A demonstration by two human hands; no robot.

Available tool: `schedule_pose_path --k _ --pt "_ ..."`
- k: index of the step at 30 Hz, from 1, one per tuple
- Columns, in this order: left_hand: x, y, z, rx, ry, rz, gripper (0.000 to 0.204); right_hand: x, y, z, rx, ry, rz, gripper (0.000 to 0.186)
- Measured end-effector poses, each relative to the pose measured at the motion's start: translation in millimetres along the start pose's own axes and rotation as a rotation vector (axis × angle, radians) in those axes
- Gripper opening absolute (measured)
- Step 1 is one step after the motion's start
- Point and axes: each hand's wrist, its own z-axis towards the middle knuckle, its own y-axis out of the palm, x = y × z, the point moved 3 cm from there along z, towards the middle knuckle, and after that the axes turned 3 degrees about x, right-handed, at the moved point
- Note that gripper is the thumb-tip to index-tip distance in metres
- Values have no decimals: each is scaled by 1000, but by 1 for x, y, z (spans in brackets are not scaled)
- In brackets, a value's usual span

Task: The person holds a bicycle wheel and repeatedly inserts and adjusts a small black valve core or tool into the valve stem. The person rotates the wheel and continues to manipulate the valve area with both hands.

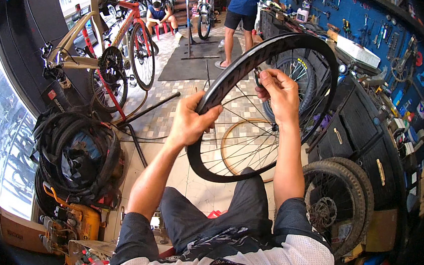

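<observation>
A bicycle wheel with a deep black rim (241,70) and thin dark spokes stands tilted before me, above my knees. My left hand (194,119) is closed round the rim's left side, thumb on the near face. Inside the rim, near its upper part, my right hand (279,94) pinches a small dark object (258,78) between thumb and fingers. Its kind is too small to make out, and the fingers partly cover it. The hub (275,128) shows beside my right forearm.
Bicycles (112,58) stand at the left, above a heap of black tyres (77,146). Knobby-tyred wheels (337,194) lean by dark drawers (358,130) at the right. A tan hoop (227,146) lies on the tiled floor. Farther off, a person (243,9) stands near a bicycle; another sits.
</observation>
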Motion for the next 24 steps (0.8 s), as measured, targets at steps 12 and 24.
schedule_pose_path --k 12,24 --pt "-33 31 6 -118 35 -194 59 20 1 -38 100 -229 -367 25" --pt "4 41 22 -307 162 -165 33 32 0 -57 14 -749 -672 31"
